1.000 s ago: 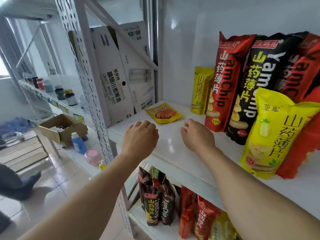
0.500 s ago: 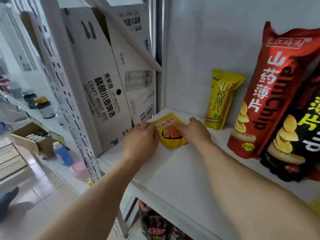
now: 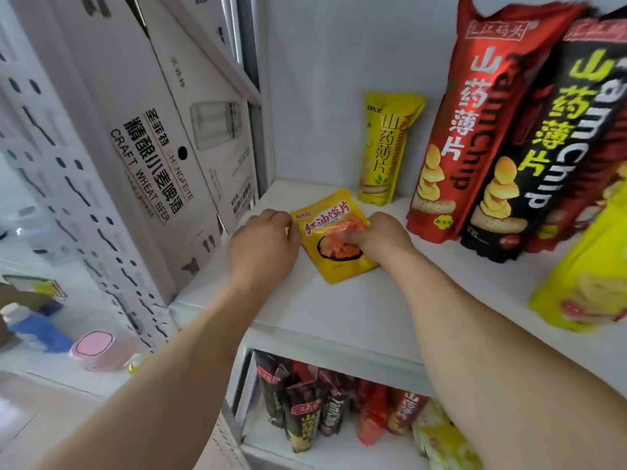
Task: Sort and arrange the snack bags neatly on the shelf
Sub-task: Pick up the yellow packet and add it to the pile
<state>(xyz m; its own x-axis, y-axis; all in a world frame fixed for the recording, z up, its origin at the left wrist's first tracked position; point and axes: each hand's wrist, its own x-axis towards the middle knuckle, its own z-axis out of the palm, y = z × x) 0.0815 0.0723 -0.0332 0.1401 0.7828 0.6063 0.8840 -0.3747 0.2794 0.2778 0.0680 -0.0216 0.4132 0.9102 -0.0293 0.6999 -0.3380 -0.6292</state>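
Both hands have closed in on the flat packet since a second ago, when they hovered curled over bare shelf; head view has also pushed nearer the corner.

White metal shelf (image 3: 339, 307): upper board carries everything in play. Tall white cardboard beer carton (image 3: 142, 137) leans against the perforated upright at the left edge. Row of tall glossy chip bags stands against the back wall: red bag (image 3: 475, 137), black bag (image 3: 549, 157), a large yellow bag (image 3: 583, 273) tipped forward at far right, blurred. Slim yellow stand-up pouch (image 3: 386, 147) stands alone in the back corner.

Small flat yellow snack packet (image 3: 334, 245), orange pieces printed on its face, lies on the board in front of the slim pouch, apart from it.

Left hand (image 3: 266, 245): fingers curled at the packet's left edge, apparently pinching it; the contact is hidden behind the knuckles. Right hand (image 3: 383, 240): fingertips pressed and curled onto the packet's right side, gripping the film.

Judgement: the packet is about to be lifted or stood up. Risks: slick film slipping from a shallow pinch; a flat packet unlikely to stand unsupported; the right forearm brushing the red bag and toppling the row.
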